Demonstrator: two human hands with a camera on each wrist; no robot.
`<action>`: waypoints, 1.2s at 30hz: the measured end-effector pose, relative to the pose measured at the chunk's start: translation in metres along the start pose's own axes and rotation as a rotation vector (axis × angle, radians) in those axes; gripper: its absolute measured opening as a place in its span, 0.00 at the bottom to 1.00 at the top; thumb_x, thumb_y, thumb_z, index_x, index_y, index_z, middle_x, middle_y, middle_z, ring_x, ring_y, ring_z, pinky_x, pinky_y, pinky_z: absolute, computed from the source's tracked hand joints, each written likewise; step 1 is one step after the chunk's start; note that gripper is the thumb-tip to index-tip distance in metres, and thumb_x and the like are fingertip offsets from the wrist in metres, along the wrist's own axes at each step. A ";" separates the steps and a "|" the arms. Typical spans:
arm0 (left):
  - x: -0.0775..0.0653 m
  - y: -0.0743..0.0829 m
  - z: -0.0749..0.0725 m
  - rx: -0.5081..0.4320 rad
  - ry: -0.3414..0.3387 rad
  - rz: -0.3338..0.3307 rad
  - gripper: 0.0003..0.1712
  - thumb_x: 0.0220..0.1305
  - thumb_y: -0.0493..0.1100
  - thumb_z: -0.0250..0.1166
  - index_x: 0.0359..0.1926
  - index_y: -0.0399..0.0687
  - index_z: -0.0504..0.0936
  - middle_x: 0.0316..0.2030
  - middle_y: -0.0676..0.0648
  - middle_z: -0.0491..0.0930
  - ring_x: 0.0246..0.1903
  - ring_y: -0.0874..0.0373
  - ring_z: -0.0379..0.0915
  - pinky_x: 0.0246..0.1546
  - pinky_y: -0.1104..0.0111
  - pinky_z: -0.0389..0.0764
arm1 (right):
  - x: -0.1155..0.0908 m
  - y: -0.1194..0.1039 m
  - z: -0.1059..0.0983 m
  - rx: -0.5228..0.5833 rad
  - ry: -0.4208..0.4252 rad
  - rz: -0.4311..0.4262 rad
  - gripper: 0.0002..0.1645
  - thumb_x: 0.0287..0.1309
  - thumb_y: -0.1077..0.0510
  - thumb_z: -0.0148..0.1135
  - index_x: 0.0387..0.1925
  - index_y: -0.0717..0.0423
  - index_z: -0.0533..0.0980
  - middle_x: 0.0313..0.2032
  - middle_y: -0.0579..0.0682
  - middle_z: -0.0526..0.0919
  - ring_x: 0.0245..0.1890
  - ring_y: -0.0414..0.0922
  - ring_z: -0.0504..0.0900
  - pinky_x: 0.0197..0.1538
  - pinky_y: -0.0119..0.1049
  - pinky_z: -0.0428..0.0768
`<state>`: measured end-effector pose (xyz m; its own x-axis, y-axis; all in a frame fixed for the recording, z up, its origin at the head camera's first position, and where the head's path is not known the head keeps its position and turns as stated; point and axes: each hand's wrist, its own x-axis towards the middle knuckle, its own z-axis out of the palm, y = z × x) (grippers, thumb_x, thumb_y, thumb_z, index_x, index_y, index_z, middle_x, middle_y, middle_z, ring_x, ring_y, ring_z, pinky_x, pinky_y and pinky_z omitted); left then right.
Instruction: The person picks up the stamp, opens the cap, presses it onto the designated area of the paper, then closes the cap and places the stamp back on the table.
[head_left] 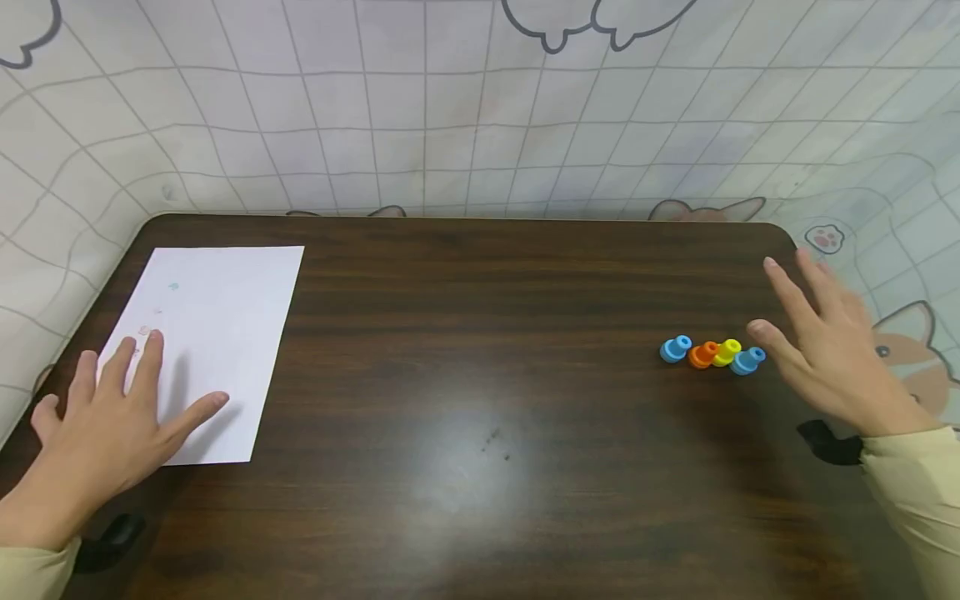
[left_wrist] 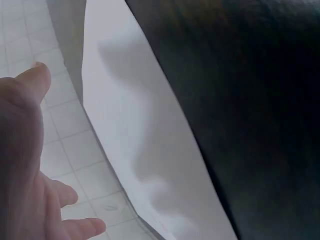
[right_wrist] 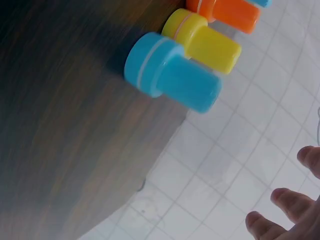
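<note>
On the left, a white sheet of paper bears a few small faint prints, one green and others pinkish. Over its lower left part my left hand hovers with spread fingers, its shadow falling on the sheet. Toward the right of the table stands a row of toy stamps: a blue stamp, an orange stamp, a yellow stamp and a second blue stamp. My right hand is raised just right of that last stamp, fingers apart and holding nothing.
The dark wood-grain table spans the view, with a few small dark specks near its middle. A white gridded cloth with cartoon animals hangs behind and around it. Dark straps circle both wrists.
</note>
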<state>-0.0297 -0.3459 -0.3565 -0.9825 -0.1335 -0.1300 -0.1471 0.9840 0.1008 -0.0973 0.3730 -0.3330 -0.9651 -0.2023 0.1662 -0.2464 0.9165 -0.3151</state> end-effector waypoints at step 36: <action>-0.022 -0.026 0.020 0.073 -0.104 0.060 0.65 0.66 0.80 0.52 0.78 0.30 0.47 0.71 0.15 0.50 0.69 0.10 0.43 0.55 0.15 0.53 | -0.003 -0.056 0.030 -0.103 0.015 -0.226 0.52 0.66 0.32 0.63 0.82 0.39 0.52 0.83 0.60 0.49 0.82 0.65 0.50 0.80 0.72 0.42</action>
<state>-0.0023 -0.3658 -0.3759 -0.9716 -0.0646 -0.2277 -0.0757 0.9963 0.0404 -0.0831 0.3114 -0.3440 -0.8849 -0.4014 0.2361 -0.4446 0.8790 -0.1720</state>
